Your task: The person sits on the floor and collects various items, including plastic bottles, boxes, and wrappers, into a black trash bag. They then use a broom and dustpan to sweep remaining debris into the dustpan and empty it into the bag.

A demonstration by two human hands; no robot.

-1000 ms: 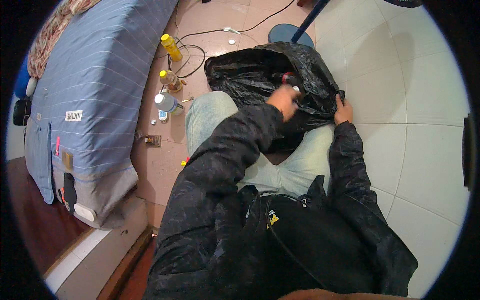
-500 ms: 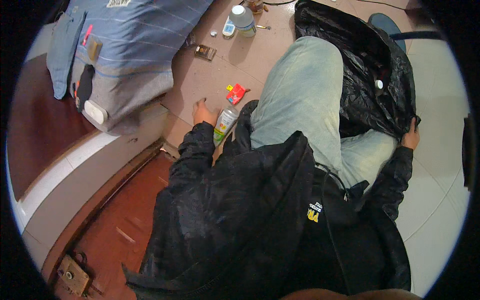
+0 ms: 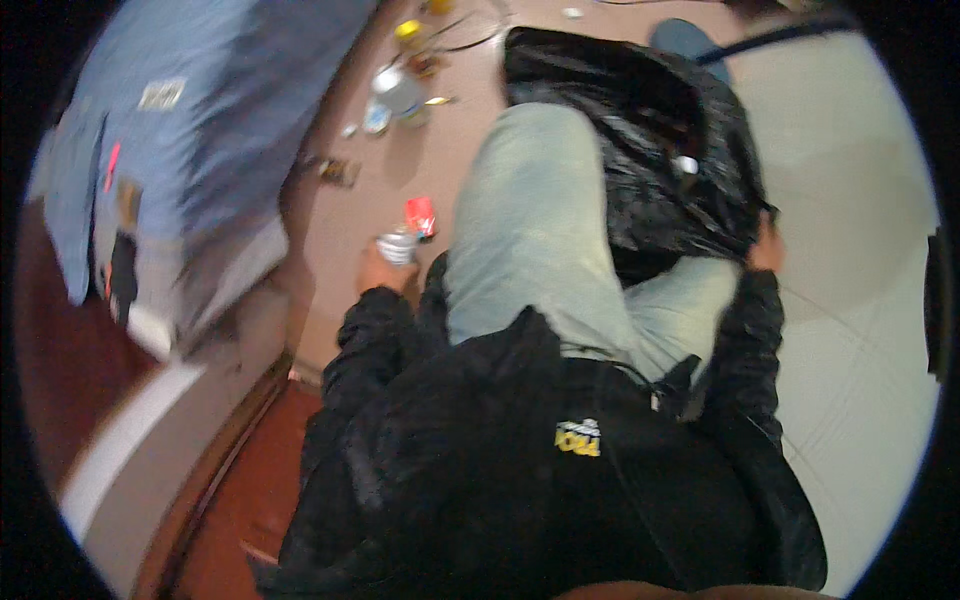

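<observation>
My left hand [image 3: 378, 270] is closed around a bottle with a white and grey top [image 3: 397, 246], whose end is tipped up toward me; the rest of it is mostly hidden. Just beyond it a small red packet [image 3: 421, 217] lies on the floor. On the right, my right hand [image 3: 766, 250] grips the edge of a black plastic bag [image 3: 640, 140]. The bag spreads over the floor beside my bent knee with its mouth partly open. Inside the opening shows a small white cap or lid [image 3: 686, 164].
Farther off stand a clear bottle with a whitish lid [image 3: 398, 92] and a yellow-capped jar [image 3: 408, 35]. A small dark box [image 3: 338, 172] lies nearer. A blue-grey cloth-covered bed edge [image 3: 220, 150] rises at left. A dark round base with a bar [image 3: 686, 40] stands beyond the bag.
My left hand has taken hold of the bottle that lay beside it and lifted it toward the red packet. My right hand still holds the bag's edge. The whole view has shifted.
</observation>
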